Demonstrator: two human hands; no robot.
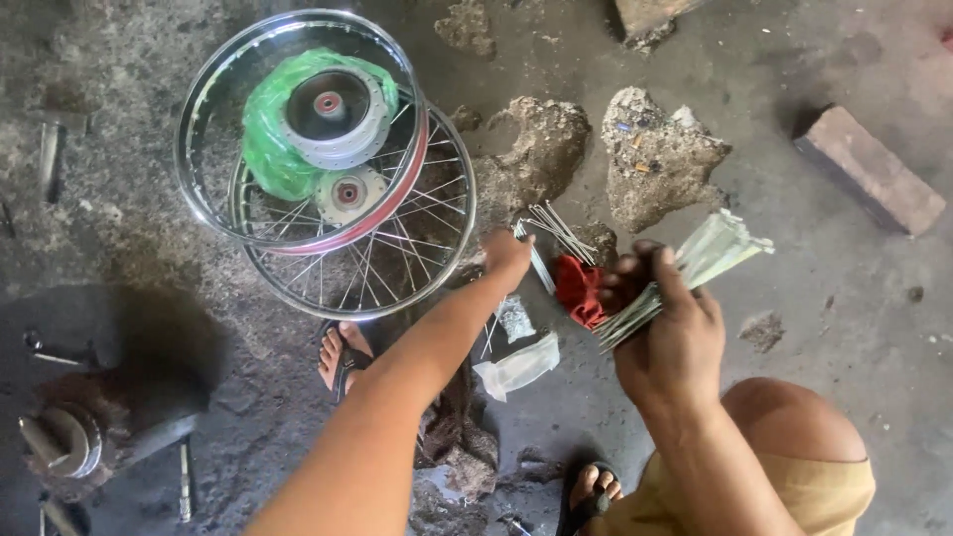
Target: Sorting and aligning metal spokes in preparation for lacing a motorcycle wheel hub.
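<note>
Head view, looking down at the concrete floor (pixel 814 328). Your right hand (pixel 667 328) is closed around a bundle of spokes (pixel 635 313), gripped near the middle; the bare metal ends stick out to the lower left, the upper ends sit in a pale plastic sleeve (pixel 720 246) that fans toward the upper right. Thumb up along the bundle, fingers wrapped tight.

Your left hand (pixel 506 256) is stretched forward, arm crossing the frame from the bottom. Fingers are curled down over a loose scatter of spokes (pixel 556 230) lying on the floor; whether they pinch one, you cannot tell from here. A red rag (pixel 576 288) lies just beside that hand, between both hands.

Near your left forearm: a small clear bag of small parts (pixel 514 318) and an emptied plastic wrapper (pixel 521 365).

Upper left: a laced spoked wheel (pixel 397 268) flat on the floor, with a bare chrome rim (pixel 199 109) resting tilted on top of it. Inside the rim sits a hub with brake disc (pixel 336 111), partly in a green plastic bag (pixel 268 149).

Two lumps of broken concrete (pixel 655 159) lie beyond the spokes. A brick (pixel 869 169) sits at right, well apart. Your sandalled feet (pixel 342 357) show below.
</note>
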